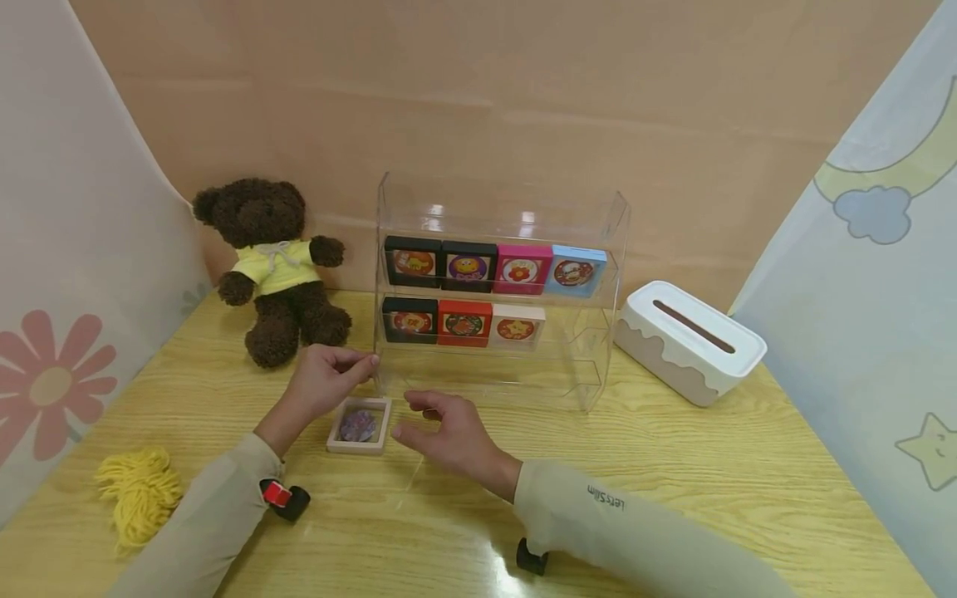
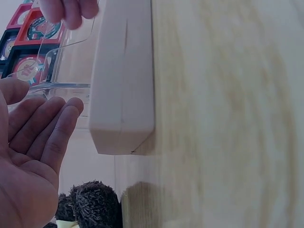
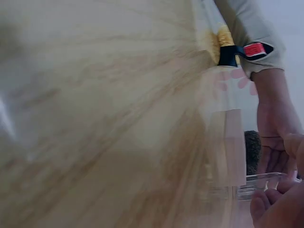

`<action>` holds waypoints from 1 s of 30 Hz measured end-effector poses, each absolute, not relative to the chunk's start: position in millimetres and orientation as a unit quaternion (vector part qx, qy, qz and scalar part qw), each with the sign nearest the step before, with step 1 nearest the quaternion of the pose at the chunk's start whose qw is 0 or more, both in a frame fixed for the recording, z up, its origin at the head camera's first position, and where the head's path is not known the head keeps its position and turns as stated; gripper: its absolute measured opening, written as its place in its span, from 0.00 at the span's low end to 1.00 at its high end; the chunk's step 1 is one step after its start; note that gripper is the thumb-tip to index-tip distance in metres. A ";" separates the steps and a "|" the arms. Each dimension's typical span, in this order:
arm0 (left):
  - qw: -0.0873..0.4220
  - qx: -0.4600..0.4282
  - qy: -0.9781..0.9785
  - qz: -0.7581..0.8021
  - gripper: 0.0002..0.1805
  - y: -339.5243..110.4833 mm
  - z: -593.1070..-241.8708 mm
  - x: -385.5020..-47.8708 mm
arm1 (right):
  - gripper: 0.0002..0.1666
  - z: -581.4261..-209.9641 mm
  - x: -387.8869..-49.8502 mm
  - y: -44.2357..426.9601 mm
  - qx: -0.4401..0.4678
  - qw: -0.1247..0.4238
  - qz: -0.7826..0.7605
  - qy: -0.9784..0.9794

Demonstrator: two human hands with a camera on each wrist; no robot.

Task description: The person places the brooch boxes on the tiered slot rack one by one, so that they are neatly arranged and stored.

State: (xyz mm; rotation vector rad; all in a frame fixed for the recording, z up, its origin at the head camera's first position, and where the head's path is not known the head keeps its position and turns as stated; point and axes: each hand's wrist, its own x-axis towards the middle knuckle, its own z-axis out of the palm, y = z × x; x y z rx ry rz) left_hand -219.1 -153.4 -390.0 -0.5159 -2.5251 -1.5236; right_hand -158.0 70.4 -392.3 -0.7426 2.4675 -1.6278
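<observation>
A pale pink square display frame (image 1: 331, 440) with a purplish round piece in its clear middle lies on the table. In the left wrist view, the side of the frame (image 2: 124, 80) stands close to the camera. Beyond the frame, my left hand (image 1: 325, 382) is at the lower left edge of the clear acrylic rack (image 1: 478, 378); its fingers are extended, and whether they touch the rack cannot be told. My right hand (image 1: 456, 432) hovers just right of the frame, fingers loosely bent and nothing between them. Two rack tiers hold several similar coloured frames.
A brown teddy bear (image 1: 278, 274) in a yellow top sits left of the rack. To the right stands a white and beige tissue box (image 1: 691, 340). Yellow yarn (image 1: 140, 498) lies at the table's left, beside my left sleeve. Fabric backdrops surround the table.
</observation>
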 end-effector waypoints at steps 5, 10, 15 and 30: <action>0.074 -0.169 -0.843 -0.505 0.15 -153.3 -390.4 -219.0 | 0.30 -395.3 -161.7 61.7 -0.261 0.052 -0.495 0.827; 0.073 -0.172 -0.842 -0.506 0.15 -153.4 -390.4 -218.6 | 0.33 -398.4 -165.3 54.7 -0.272 0.045 -0.456 0.846; 0.069 -0.171 -0.841 -0.508 0.15 -152.8 -391.0 -219.4 | 0.32 -402.2 -167.6 50.1 -0.294 0.037 -0.417 0.859; 0.083 -0.176 -0.844 -0.499 0.13 -152.8 -391.9 -221.0 | 0.30 -400.5 -172.0 41.6 -0.279 0.048 -0.377 0.882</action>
